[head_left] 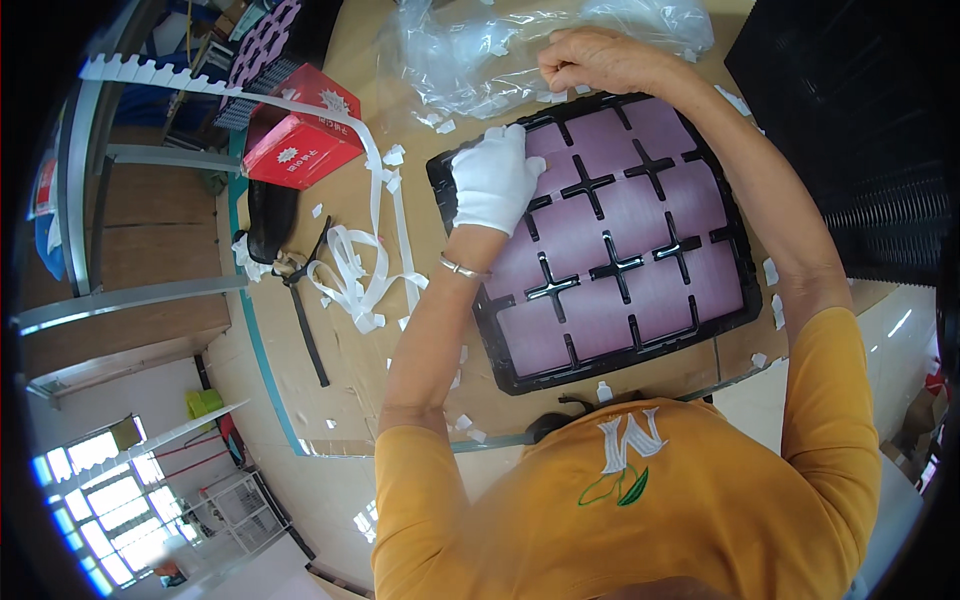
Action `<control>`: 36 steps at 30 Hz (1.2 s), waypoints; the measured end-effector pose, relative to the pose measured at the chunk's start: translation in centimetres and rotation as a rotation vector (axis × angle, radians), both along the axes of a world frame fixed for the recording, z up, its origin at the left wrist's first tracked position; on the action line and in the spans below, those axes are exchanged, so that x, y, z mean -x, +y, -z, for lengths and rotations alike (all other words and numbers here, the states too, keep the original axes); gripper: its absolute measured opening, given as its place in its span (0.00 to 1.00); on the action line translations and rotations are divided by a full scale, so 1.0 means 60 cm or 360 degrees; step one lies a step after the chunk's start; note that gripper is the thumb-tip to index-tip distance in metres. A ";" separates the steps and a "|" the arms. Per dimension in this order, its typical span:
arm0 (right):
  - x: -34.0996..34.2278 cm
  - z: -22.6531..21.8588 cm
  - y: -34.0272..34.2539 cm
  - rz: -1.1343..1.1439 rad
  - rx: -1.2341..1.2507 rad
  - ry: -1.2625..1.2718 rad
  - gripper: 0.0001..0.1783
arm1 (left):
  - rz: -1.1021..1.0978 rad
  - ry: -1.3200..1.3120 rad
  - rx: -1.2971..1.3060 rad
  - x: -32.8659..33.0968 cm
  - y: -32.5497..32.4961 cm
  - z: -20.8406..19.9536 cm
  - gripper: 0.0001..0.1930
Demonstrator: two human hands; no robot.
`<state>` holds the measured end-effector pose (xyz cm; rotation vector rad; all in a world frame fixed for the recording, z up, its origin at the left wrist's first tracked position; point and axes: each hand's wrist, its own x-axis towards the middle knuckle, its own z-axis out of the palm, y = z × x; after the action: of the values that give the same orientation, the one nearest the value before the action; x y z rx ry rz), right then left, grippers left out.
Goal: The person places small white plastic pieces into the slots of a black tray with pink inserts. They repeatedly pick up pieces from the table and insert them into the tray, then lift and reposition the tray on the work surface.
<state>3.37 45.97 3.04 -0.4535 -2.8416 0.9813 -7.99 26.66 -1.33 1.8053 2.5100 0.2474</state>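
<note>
One gloved left hand curls at 10 o'clock on the tray on the desk, right hand curled past 12, grips unclear, probably settling purple pads; next calls for even pressing.

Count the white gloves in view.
1: the white glove on the left hand, over the upper left of the black tray. The right hand is bare; others may be hidden.

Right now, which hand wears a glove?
The left hand, gloved in white at the black tray's upper-left part; the right hand, beside clear plastic, is bare.
</note>
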 end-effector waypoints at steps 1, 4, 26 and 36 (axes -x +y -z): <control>-0.004 0.000 -0.001 0.0001 0.0017 0.0033 0.08 | -0.0011 0.0011 0.0002 -0.001 0.002 0.001 0.25; -0.015 -0.001 -0.004 -0.0012 -0.0019 0.0111 0.08 | -0.0020 0.0013 0.0013 -0.002 0.013 0.004 0.23; 0.061 0.076 -0.042 -0.0293 -0.0127 0.0110 0.06 | 0.0441 0.0320 -0.0763 -0.011 -0.043 0.018 0.05; 0.067 0.089 -0.059 -0.0300 -0.0207 -0.0145 0.07 | 0.0465 0.0282 -0.0673 -0.008 -0.048 0.022 0.03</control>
<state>-0.63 42.41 -2.32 -0.2263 -3.0521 0.8148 -7.48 23.77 -2.66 2.4179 2.3905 0.6746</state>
